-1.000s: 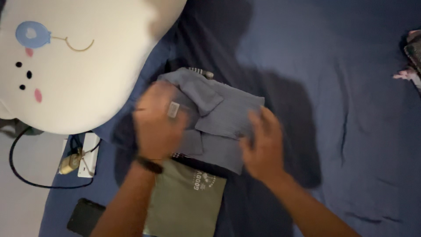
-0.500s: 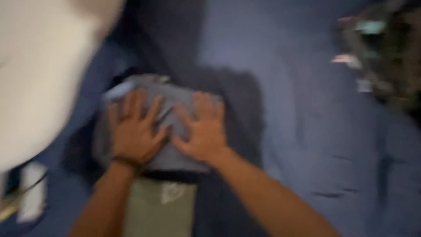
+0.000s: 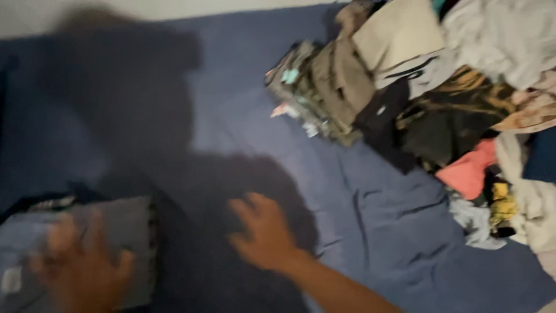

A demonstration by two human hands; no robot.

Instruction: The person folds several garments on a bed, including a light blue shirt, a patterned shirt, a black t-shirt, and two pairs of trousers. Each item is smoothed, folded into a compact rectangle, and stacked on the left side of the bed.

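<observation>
left hand (image 3: 81, 269) on folded grey garment (image 3: 124, 232) (blurred)

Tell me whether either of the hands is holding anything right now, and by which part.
Nothing is gripped. The left hand lies blurred on the folded grey-blue garment; the right hand hovers open over the blue sheet.
</observation>
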